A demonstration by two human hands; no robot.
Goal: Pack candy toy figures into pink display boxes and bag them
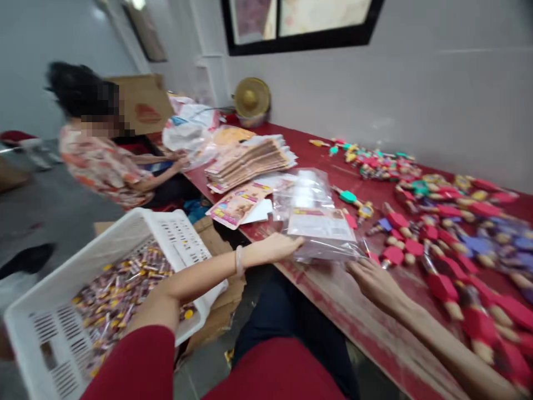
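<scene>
My left hand (278, 247) reaches across to a stack of clear plastic bags (322, 236) with a printed card inside, at the near edge of the red table (358, 316). Its fingers lie on the stack's left edge, but blur hides whether they grip it. My right hand (375, 280) rests on the table just right of the stack, near its front corner, with fingers partly curled. Red-dressed dolls (441, 244) lie in rows to the right of both hands.
A white plastic basket (175, 233) of small wrapped items stands at my left knee. Printed cards (237, 206) and a stack of card backings (250, 161) lie further along the table. Another person (104, 161) sits at the far left end. More small toys (375, 161) lie by the wall.
</scene>
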